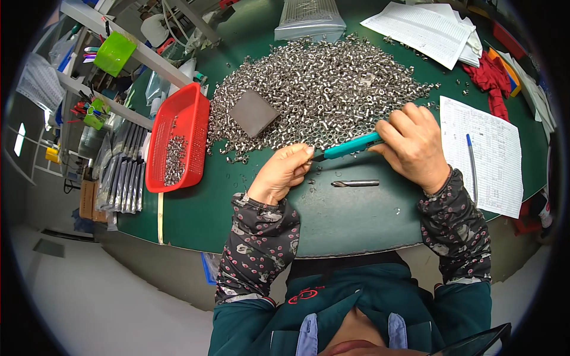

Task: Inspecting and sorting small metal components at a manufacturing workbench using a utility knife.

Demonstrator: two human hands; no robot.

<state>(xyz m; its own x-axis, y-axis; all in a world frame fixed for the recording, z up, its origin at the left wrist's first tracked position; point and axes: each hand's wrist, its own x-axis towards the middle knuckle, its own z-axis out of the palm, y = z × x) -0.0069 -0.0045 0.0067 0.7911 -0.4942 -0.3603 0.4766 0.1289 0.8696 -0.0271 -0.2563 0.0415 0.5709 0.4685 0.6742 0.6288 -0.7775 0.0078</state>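
Observation:
My right hand (412, 142) is wrapped round a slim teal-handled tool (354, 145), a knife or scraper by its look, its dark tip pointing left. That tip meets the fingertips of my left hand (280, 172), which are pinched together; whatever small part they hold is hidden. Just beyond both hands spreads a big heap of small shiny metal sleeves (332, 83). A fluted steel drill bit (355, 183) lies on the table below the tool. Several loose bits of metal lie near my left fingers.
On the heap's left rests a dark grey block (254, 113). Beside it stands a red plastic basket (199, 127) with some metal sleeves inside. Printed sheets (457, 136) with a blue pen (471, 160) are at right, near a red cloth (490, 83). Clear plastic bags (310, 18) lie at the back.

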